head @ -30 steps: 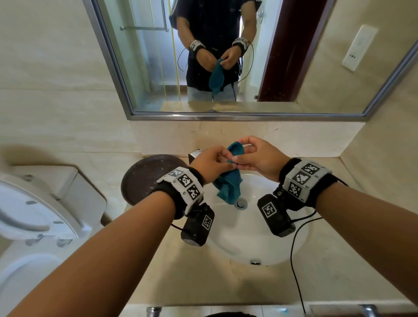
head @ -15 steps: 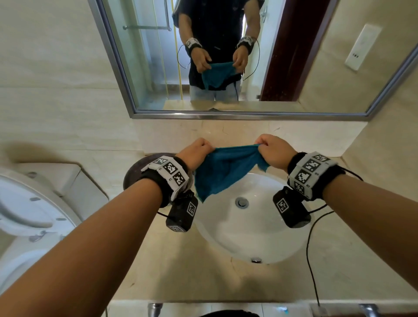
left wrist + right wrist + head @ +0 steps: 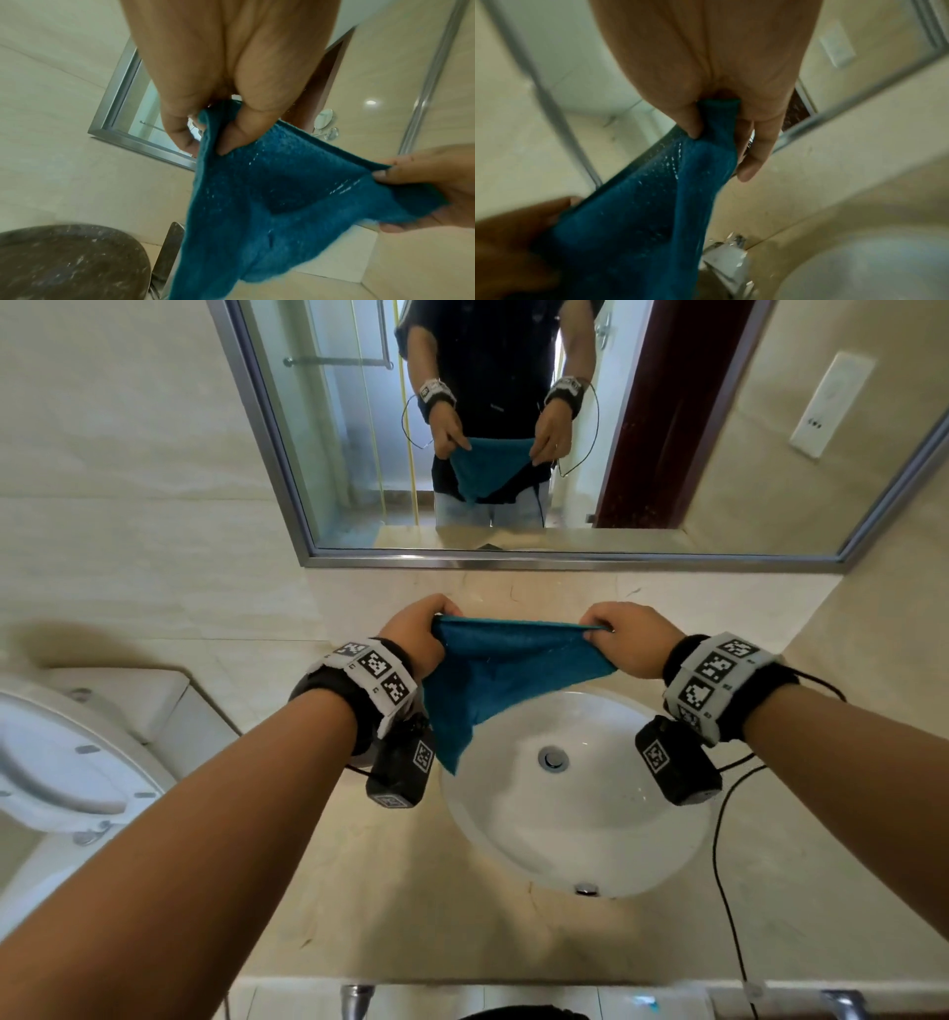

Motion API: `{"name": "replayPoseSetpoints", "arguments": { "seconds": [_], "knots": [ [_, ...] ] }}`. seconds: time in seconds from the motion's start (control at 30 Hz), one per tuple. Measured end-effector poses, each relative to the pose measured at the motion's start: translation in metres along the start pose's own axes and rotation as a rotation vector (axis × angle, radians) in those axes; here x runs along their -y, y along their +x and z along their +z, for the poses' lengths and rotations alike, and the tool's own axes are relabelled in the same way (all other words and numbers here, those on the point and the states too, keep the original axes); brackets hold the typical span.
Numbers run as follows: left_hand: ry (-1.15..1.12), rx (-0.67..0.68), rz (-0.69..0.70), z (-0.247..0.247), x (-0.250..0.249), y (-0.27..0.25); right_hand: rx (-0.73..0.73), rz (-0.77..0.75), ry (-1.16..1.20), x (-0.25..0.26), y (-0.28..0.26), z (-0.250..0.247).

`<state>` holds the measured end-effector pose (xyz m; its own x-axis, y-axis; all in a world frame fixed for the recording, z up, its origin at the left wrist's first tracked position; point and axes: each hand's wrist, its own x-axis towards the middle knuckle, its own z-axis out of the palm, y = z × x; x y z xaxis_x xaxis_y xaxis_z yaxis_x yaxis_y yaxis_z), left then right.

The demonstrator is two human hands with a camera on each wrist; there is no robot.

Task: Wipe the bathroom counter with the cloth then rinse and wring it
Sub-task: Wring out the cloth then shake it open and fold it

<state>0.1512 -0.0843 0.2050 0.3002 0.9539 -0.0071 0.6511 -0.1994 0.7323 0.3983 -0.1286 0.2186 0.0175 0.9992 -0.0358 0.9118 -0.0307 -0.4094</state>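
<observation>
A teal cloth (image 3: 493,675) hangs spread out above the white sink basin (image 3: 590,839), its top edge pulled taut between my two hands. My left hand (image 3: 418,629) pinches the left corner, and the left wrist view shows thumb and fingers clamped on the cloth (image 3: 270,192). My right hand (image 3: 624,634) grips the right corner; in the right wrist view the cloth (image 3: 654,203) runs out from between its thumb and fingers. A loose lower corner droops toward the basin's left rim. The beige counter (image 3: 390,891) surrounds the basin.
A dark round stone disc (image 3: 64,261) lies on the counter left of the basin, with the metal tap (image 3: 167,247) beside it. A white toilet (image 3: 77,762) stands at far left. The mirror (image 3: 513,428) covers the wall behind. A black cable (image 3: 724,865) trails across the counter's right side.
My hands have moved apart, from bunched together at the middle to wide on either side. The cloth went from a crumpled hanging wad to an opened, stretched sheet.
</observation>
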Motion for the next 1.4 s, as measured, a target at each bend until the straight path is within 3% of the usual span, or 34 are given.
{"name": "replayPoseSetpoints", "arguments": {
  "seconds": [0.07,0.17,0.23,0.37,0.53,0.67,0.8,0.93,1.07,1.17,1.4],
  "knots": [
    [0.052,-0.011,0.017,0.000,0.000,0.001,0.016,0.123,0.281,0.004,0.001,0.002],
    [0.090,-0.030,0.027,0.002,-0.001,0.000,0.043,0.299,0.932,0.013,-0.001,0.002],
    [0.105,-0.048,0.024,0.003,-0.002,-0.002,0.033,0.330,1.074,0.014,-0.001,0.001],
    [0.134,-0.097,0.031,-0.001,-0.001,-0.003,0.003,0.274,0.715,0.007,0.001,0.000],
    [0.134,-0.115,0.020,-0.012,0.005,-0.001,0.017,-0.006,0.076,-0.004,-0.004,-0.005],
    [0.158,-0.107,-0.004,-0.014,0.003,0.003,0.097,0.007,0.086,0.000,-0.009,-0.012],
    [0.168,-0.109,-0.005,-0.012,0.000,0.003,-0.042,-0.040,-0.076,0.000,-0.003,-0.012],
    [0.102,-0.058,-0.062,-0.011,0.003,0.004,-0.008,-0.017,0.113,0.000,-0.001,-0.013],
    [-0.035,-0.044,-0.086,-0.011,0.004,0.005,0.100,0.157,0.522,-0.001,-0.001,-0.011],
    [-0.091,-0.066,-0.086,-0.012,0.008,0.004,0.071,0.256,0.722,-0.003,0.001,-0.009],
    [-0.057,-0.171,-0.062,-0.016,0.027,0.001,-0.140,0.252,0.671,-0.017,0.005,-0.008]
  ]
}}
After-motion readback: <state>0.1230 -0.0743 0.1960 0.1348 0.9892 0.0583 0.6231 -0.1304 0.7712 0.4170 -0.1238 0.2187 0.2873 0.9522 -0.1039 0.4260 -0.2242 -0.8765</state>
